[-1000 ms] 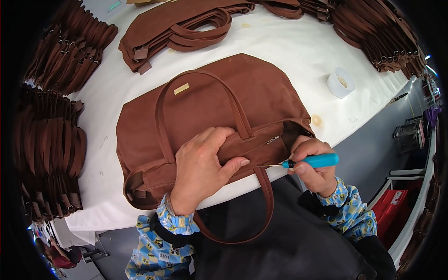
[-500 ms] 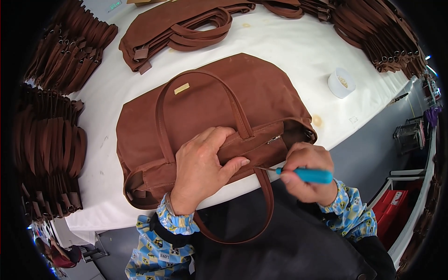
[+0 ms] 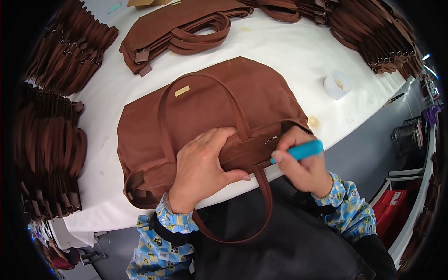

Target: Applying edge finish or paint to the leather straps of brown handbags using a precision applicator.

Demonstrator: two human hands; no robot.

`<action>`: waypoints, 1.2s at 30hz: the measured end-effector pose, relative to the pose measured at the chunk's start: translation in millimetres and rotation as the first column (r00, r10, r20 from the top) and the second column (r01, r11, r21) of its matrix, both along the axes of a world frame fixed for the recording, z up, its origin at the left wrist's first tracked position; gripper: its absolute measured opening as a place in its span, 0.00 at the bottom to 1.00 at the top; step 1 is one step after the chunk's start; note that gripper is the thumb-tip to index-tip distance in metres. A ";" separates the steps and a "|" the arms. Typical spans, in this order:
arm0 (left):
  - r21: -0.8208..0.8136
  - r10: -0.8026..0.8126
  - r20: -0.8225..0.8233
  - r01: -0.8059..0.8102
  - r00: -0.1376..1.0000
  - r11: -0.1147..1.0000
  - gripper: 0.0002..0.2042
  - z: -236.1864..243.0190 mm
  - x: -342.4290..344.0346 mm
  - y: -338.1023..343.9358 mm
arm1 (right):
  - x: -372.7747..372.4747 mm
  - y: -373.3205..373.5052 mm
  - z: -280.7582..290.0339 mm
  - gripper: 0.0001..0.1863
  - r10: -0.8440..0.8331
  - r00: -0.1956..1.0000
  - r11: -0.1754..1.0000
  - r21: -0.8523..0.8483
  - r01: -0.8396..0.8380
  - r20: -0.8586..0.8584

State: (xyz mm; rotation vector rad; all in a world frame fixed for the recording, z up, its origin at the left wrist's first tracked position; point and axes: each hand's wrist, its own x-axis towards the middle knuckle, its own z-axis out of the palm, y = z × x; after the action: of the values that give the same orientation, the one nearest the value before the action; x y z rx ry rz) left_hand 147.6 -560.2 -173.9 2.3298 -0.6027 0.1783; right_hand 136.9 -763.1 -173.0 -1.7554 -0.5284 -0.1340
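A brown tote bag (image 3: 266, 95) lies on its side on the white table (image 3: 275, 42), its mouth toward me. One strap rests over its upper face; the other hangs past the table edge. My left hand (image 3: 198, 163) presses flat on the bag by the mouth, thumb stretched toward the near rim, fingers apart. My right hand (image 3: 303, 163) grips a slim tool by its teal handle (image 3: 305, 150), at the right end of the mouth. The tool's lower end points at the near rim beside the strap; its thin shaft is hard to make out. Inside the mouth shows a zipper pull (image 3: 270, 139).
A white cup (image 3: 337, 85) with small pale bits stands to the right. Flattened brown bags (image 3: 177, 23) lie at the back. Stacks of brown straps and bags line the left (image 3: 49, 154) and far right (image 3: 373, 32). A red box (image 3: 389, 207) sits beyond the table's right edge.
My right hand has moved up and slightly left, and the teal handle has tilted upward to the right. My left hand stays in place on the bag.
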 end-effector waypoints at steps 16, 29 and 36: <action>-0.004 0.012 -0.006 -0.013 1.000 1.000 0.25 -0.9 2.8 -3.0 | -16.6 -38.3 -32.1 0.06 -0.002 0.996 0.966 0.258 -0.022 0.094; 0.029 0.003 -0.019 -0.002 1.000 1.000 0.30 -0.6 3.8 -2.7 | -9.4 -37.7 -33.1 0.05 0.021 0.973 0.993 0.110 -0.047 0.231; -0.006 0.011 -0.012 -0.011 1.000 1.000 0.25 -0.2 3.2 -3.4 | -9.4 -37.0 -33.7 0.06 -0.002 0.976 0.996 0.089 -0.018 0.219</action>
State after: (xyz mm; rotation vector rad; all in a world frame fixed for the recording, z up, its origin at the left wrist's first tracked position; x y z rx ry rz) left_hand 150.7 -563.6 -174.1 2.3276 -0.5829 0.1709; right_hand 127.4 -800.1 -206.7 -1.6593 -0.6791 -0.3439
